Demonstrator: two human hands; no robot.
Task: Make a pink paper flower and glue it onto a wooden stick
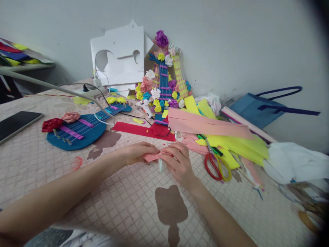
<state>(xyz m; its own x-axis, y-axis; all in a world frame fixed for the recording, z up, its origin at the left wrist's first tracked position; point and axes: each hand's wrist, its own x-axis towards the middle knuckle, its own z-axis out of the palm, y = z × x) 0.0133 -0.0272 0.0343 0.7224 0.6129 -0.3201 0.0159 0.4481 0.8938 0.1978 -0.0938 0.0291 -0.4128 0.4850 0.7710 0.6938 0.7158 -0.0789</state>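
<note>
My left hand (137,153) and my right hand (180,164) meet over the middle of the table. Between them is a small piece of pink crepe paper (151,157), pinched by the fingers of both. Below the paper hangs a short, thin whitish-green piece (160,166), close to my right fingers; what it is cannot be made out. Just beyond my hands lies a strip of red crepe paper (136,130). Scissors with one red and one yellow handle (216,166) rest right of my right hand.
A blue guitar-shaped craft (89,135) with paper roses lies left. Flower-covered guitar crafts (164,79) lean on the wall behind a white glue gun (145,107). Pink (205,123) and yellow paper strips (241,149) pile up right. A phone (17,124) lies far left.
</note>
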